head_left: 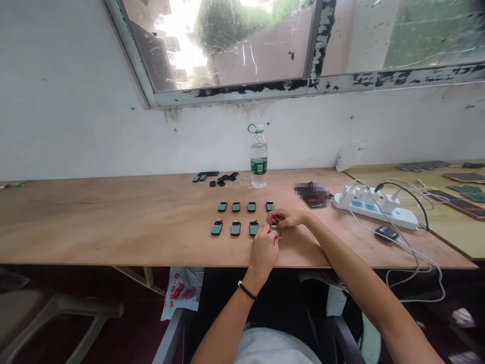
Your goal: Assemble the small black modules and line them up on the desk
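My left hand (265,251) and my right hand (285,218) meet over a small dark screen module (275,230) near the front of the wooden table (113,222). Both hands have their fingers curled and pinched on this module. Just left of it lies a row of three small modules with grey-green screens (235,229). Behind that row lies a second row of several like modules (245,206). My left wrist wears a black band.
A water bottle (258,161) stands at the back with a heap of small black parts (215,178) to its left. A white power strip (375,207) with plugs and cables lies right, with a black device (386,233) and phones (460,205) beyond. Chairs stand below.
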Available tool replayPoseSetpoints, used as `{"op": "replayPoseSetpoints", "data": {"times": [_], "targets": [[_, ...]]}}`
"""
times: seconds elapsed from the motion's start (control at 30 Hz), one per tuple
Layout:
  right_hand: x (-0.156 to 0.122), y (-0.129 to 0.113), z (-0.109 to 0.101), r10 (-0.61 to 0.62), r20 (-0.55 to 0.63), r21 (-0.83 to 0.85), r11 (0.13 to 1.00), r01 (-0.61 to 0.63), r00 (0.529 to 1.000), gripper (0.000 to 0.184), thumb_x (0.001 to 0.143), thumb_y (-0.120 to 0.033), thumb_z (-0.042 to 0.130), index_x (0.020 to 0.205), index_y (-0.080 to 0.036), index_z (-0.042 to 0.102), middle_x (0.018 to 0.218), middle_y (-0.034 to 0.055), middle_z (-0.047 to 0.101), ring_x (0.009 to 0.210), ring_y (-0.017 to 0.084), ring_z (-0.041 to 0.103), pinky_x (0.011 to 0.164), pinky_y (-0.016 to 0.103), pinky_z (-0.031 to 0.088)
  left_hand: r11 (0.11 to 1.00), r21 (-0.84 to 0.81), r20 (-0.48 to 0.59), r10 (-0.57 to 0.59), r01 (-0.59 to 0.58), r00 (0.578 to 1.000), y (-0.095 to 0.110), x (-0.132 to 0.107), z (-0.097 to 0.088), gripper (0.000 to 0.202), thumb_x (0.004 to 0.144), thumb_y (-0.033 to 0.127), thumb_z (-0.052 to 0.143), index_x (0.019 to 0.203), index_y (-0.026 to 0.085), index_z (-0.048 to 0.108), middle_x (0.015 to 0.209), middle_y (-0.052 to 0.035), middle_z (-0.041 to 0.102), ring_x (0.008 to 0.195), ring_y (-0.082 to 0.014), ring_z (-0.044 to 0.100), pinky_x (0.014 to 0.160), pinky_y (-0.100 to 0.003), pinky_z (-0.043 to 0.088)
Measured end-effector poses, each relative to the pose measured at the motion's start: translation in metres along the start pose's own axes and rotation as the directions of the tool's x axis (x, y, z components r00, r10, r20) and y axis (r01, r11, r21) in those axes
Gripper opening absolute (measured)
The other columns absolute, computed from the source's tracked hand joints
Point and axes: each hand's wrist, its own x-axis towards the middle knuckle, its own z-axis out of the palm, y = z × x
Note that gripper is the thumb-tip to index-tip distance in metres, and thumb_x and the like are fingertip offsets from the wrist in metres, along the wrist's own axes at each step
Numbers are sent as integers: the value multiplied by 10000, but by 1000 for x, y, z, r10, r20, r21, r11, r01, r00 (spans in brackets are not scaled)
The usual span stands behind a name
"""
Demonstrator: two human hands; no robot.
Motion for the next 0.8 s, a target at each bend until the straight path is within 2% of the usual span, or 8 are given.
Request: {"op": "replayPoseSetpoints", "data": {"times": [0.2, 0.37, 0.53, 0.63, 0.73, 0.8], "targets": [[-3, 3, 10, -31, -69, -18, 999, 29, 997, 186, 663, -177, 532, 848, -173, 555, 769, -14, 455, 712, 142, 412, 641, 260, 331, 1000, -6, 15, -13, 13, 1000, 2, 0, -2, 180, 927, 81, 658, 792, 194, 698, 928, -53, 653, 953, -210, 622, 819, -343, 519], [-1, 10, 9, -21, -87, -43, 999, 18, 996, 113, 718, -213, 578, 805, -187, 511, 752, -13, 450, 717, 152, 420, 648, 266, 338, 1000, -7, 19, -5, 5, 1000, 3, 1, -4, 212, 931, 68, 639, 767, 192, 690, 897, -50, 646, 922, -202, 617, 804, -340, 509], [-4, 14, 8, -11, -169, -51, 999, 3, 986, 286, 789, -373, 694, 766, -196, 470, 705, -38, 430, 664, 131, 403, 609, 258, 327, 1000, -3, 8, -3, 3, 1000, 1, 0, -1, 181, 940, 73, 625, 828, 195, 698, 914, -48, 638, 931, -204, 617, 816, -343, 513], [-7, 12, 9, 16, -200, 56, 998, -5, 980, 380, 791, -479, 755, 799, -189, 510, 737, -20, 528, 674, 134, 479, 619, 259, 395, 1000, 13, -3, -11, 11, 1000, 0, -1, 1, 154, 949, 86, 623, 866, 196, 691, 941, -49, 633, 952, -207, 619, 828, -345, 518], [-9, 9, 9, 53, -252, 158, 987, -13, 966, 436, 793, -557, 779, 900, -172, 603, 863, 35, 649, 787, 174, 607, 735, 304, 501, 999, 42, -14, -17, 18, 1000, 1, -1, 0, 122, 956, 111, 633, 885, 197, 681, 980, -51, 625, 972, -210, 617, 849, -353, 521], [-8, 8, 8, 63, -328, 169, 986, -8, 943, 477, 795, -595, 776, 959, -166, 650, 925, 63, 691, 868, 205, 652, 811, 337, 528, 999, 49, -22, -20, 21, 1000, 3, -1, -2, 83, 951, 145, 665, 887, 198, 678, 1001, -53, 620, 963, -209, 612, 860, -360, 522]]}}
